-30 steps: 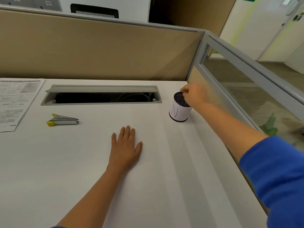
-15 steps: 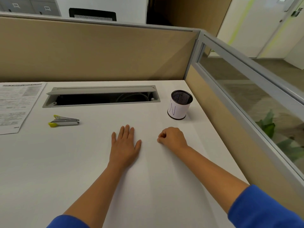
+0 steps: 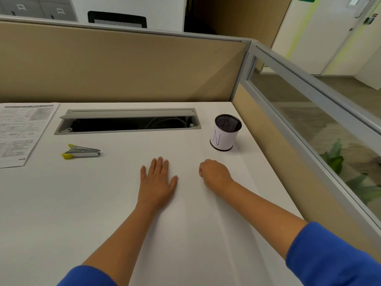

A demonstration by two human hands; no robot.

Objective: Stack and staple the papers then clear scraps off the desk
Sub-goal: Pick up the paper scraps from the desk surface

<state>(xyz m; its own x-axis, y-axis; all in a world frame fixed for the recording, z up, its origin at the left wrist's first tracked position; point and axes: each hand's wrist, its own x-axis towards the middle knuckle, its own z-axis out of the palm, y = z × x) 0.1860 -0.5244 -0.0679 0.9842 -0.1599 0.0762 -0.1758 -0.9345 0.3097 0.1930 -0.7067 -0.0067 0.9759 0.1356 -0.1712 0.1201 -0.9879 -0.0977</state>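
- Left hand lies flat on the worktop, grip open, fingers straight, holding nothing.
- Right hand, right of it, rests as an empty fist.
- Stapler lies left of the left hand; papers farther left; mesh cup beyond the fist.

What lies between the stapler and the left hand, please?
Nothing: the head view shows only bare desk between the stapler and the left hand.

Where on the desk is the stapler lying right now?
In the head view the stapler lies on the left part of the desk, just in front of the open cable tray, right of the printed papers and left of the flat left hand.
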